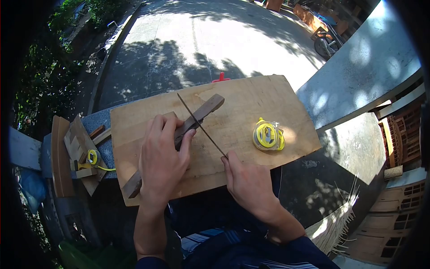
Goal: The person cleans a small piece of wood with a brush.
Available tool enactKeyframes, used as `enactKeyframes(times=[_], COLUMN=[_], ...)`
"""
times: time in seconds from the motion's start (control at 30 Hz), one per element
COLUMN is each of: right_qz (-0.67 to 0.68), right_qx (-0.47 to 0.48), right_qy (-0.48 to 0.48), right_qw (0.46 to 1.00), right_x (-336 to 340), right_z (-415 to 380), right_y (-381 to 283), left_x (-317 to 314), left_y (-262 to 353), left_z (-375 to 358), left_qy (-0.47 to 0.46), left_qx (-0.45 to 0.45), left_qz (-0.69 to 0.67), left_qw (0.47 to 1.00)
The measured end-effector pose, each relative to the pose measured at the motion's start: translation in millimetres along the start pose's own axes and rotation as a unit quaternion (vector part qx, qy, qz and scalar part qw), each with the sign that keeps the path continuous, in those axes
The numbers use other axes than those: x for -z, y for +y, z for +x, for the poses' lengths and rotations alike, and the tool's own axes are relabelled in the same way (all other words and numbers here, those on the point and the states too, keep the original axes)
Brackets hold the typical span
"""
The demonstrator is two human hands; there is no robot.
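Note:
My left hand (pixel 163 154) is wrapped round a dark, narrow piece of wood (pixel 211 106), pressing it down on a plywood board (pixel 242 107). The piece lies slantwise, its lower end poking out below the wrist and its notched upper end pointing up and right. In my right hand (pixel 248 181) is a thin, dark file (pixel 210 139), gripped at its near end. Its blade crosses over the wood just beyond my left fingertips. To the right of the file, a yellow tape measure (pixel 267 136) in a clear case rests on the board.
Wood offcuts (pixel 78 139) and a second yellow tape measure (pixel 92 157) lie left of the board. A red clamp handle (pixel 221 78) rises past its far edge. A pale concrete ledge (pixel 354 62) runs along the right, with a bundle of split strips (pixel 340 219) lower down.

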State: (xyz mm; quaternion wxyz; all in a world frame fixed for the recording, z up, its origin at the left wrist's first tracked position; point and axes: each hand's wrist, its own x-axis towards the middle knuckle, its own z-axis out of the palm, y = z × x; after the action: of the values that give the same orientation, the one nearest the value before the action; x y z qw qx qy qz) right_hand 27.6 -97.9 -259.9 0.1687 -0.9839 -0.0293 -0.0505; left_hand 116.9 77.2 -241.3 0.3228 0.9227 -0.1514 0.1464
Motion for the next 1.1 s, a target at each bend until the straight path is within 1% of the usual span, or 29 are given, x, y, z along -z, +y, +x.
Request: enactKeyframes(times=[0.1,0.2,0.3,0.37,0.47,0.6,0.7,0.8,0.9,0.97,1.1], right_qz=[-0.013,0.006,-0.027,-0.024,-0.01,-0.013,-0.009,-0.01,-0.005,-0.006,-0.021], right_qx=[0.01,0.034,0.061,0.057,0.041,0.005,0.001,0.041,0.067,0.048,0.002], right_qy=[-0.02,0.014,0.035,0.035,0.008,-0.033,-0.036,0.034,0.084,0.044,-0.038], right_qw=[1.0,0.999,0.997,0.997,0.999,0.999,0.999,0.999,0.994,0.998,0.999], right_x=[4.3,-2.9,-11.5,-9.5,-1.4,11.1,8.1,-8.2,-13.8,-8.4,11.0], right_z=[5.2,29.9,53.0,52.8,36.9,8.1,19.6,51.0,63.7,53.8,18.3], right_y=[1.9,-3.4,-7.9,-7.8,-2.9,-2.8,-7.0,-10.6,-15.2,-11.5,-1.4], left_x=[0.6,0.5,0.2,2.7,-1.0,0.4,-0.6,0.2,-1.0,-0.5,1.2], left_y=[-0.5,-0.1,-1.6,-3.3,-5.4,-8.3,-5.3,-7.6,-10.8,-9.4,-12.3], left_z=[-0.3,0.4,1.4,3.4,3.0,2.2,0.2,0.6,0.6,1.5,0.5], left_qy=[-0.005,-0.01,-0.013,-0.031,-0.006,-0.005,-0.009,-0.017,-0.016,-0.023,-0.021], left_qx=[0.004,0.01,0.009,0.016,0.021,0.015,0.005,-0.003,-0.001,0.017,0.016], left_qz=[-0.005,-0.01,0.0,0.006,-0.018,-0.009,-0.003,0.006,0.001,-0.005,-0.009], left_qw=[1.0,1.0,1.0,0.999,1.0,1.0,1.0,1.0,1.0,1.0,1.0])
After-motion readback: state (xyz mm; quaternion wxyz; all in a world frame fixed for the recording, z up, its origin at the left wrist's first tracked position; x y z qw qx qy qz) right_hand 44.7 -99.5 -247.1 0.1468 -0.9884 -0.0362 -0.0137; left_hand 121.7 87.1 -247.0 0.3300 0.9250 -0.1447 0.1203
